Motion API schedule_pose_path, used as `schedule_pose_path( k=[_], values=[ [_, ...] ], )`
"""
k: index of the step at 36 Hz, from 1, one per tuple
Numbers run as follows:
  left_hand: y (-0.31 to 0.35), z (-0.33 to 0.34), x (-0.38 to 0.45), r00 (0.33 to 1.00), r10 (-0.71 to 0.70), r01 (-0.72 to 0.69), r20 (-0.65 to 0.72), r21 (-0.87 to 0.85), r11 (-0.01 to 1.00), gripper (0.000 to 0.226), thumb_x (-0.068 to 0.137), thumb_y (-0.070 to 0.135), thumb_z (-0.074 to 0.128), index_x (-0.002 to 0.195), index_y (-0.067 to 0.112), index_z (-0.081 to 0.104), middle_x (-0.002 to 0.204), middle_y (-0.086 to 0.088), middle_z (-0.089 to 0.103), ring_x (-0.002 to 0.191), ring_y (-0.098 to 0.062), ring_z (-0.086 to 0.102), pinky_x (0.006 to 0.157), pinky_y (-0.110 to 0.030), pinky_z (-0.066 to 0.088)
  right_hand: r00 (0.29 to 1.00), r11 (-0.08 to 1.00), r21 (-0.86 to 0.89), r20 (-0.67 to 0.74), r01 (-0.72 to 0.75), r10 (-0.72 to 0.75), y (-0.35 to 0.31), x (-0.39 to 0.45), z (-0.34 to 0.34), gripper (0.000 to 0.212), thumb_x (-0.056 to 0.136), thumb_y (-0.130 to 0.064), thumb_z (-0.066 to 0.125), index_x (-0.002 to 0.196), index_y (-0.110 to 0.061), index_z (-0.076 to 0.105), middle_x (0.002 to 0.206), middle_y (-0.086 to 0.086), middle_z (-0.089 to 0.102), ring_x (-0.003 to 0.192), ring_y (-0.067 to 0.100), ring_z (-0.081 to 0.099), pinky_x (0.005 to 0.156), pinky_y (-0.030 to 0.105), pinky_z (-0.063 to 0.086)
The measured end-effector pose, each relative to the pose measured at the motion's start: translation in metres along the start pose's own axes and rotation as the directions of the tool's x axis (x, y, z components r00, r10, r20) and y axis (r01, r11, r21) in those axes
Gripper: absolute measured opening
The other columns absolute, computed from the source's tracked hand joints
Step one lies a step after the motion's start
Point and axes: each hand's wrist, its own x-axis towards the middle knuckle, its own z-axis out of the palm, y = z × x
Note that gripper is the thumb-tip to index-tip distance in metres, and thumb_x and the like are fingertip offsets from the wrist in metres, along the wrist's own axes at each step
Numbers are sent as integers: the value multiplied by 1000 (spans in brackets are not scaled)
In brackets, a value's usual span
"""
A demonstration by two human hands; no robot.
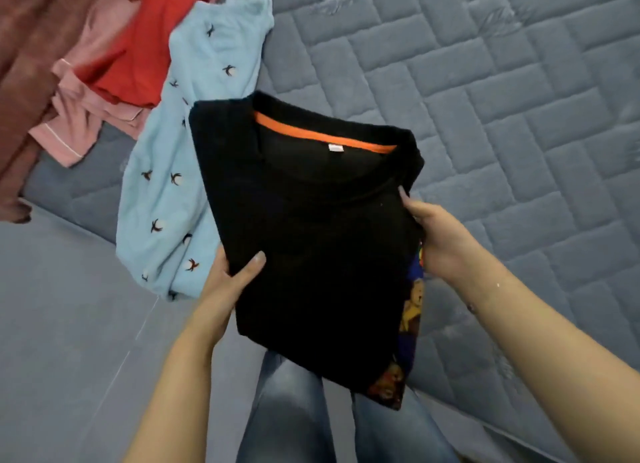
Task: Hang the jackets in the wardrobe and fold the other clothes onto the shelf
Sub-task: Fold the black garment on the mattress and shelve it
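A folded black T-shirt (311, 227), a soft matte rectangle with an orange strip inside its round collar and a small white label, is being held above the near edge of a grey-blue quilted mattress (502, 99), whose stitching is forming a brick-like pattern. A colourful cartoon print is peeking out along the shirt's right edge. The left hand (228, 282) is gripping the shirt's left edge, thumb lying on top and fingers tucked underneath. The right hand (433, 234) is pinching the right edge, thumb pointing up along the fold and fingers hidden behind the cloth. Both bare forearms are reaching in from the near side, over legs in blue jeans (287, 414). Just left of the shirt, a light blue patterned garment (194, 144) is sprawling over the mattress, partly hidden by the shirt; farther left, a red garment (149, 37), a pink garment (86, 116) and a dark maroon cloth (24, 82) are lying crumpled together.
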Motion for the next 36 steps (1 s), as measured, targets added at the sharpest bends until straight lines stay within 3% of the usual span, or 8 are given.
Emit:
schedule_pose_path(
  k=[3,7,10,13,19,25,30,36],
  values=[
    [-30,14,27,995,-93,95,-28,91,991,67,66,62,78,125,40,54,118,21,65,107,2,62,83,-14,49,990,995,-91,-138,-43,30,-3,51,-37,38,93,-45,51,111,-18,73,111,4,73,102,19,69,76,29,56],
    [-100,36,49,952,-276,295,-133,156,943,61,85,37,72,135,17,45,122,1,58,102,-7,58,80,-17,46,958,965,-223,-276,-141,76,29,101,-91,54,98,-52,43,140,-19,50,133,5,60,112,24,61,87,37,51],
    [-129,45,47,917,-310,345,-250,111,932,48,84,38,73,118,20,44,108,-1,55,96,-15,58,73,-19,46,939,956,-263,-341,-133,37,59,111,-116,53,93,-51,56,136,-20,52,131,2,61,110,21,62,99,42,49],
    [-137,45,40,931,-217,252,-294,87,964,32,86,33,71,98,23,43,90,3,49,79,-10,52,62,-13,44,958,952,-299,-285,-57,-32,85,101,-121,56,86,-47,67,134,-23,53,127,-5,64,114,14,62,101,36,48],
    [-153,45,3,914,-328,336,-238,-7,942,22,97,28,56,81,14,58,79,-1,63,77,-11,59,77,-26,50,940,927,-362,-340,-102,-29,145,65,-140,32,84,-40,69,112,-25,64,112,-4,71,101,12,68,88,29,56],
    [-164,31,-19,897,-411,421,-166,28,907,18,96,23,58,86,9,64,89,-2,70,89,-15,63,73,-15,50,958,922,-354,-282,-158,55,161,59,-155,47,71,-41,75,112,-20,66,108,-2,74,99,14,70,74,25,57],
    [-152,25,-1,923,-309,349,-231,157,924,6,92,21,65,94,17,60,104,-6,61,100,-16,58,90,-27,48,952,934,-272,-262,-231,160,146,67,-157,80,55,-44,90,123,-19,56,118,0,69,110,23,65,97,46,51],
    [-111,40,50,899,-409,403,-154,-74,912,64,81,38,72,135,20,43,122,5,60,110,-15,60,87,-34,53,972,939,-300,-210,-167,106,106,91,-140,81,61,-55,85,130,-27,55,118,-5,70,107,17,67,91,36,53]
  ],
)
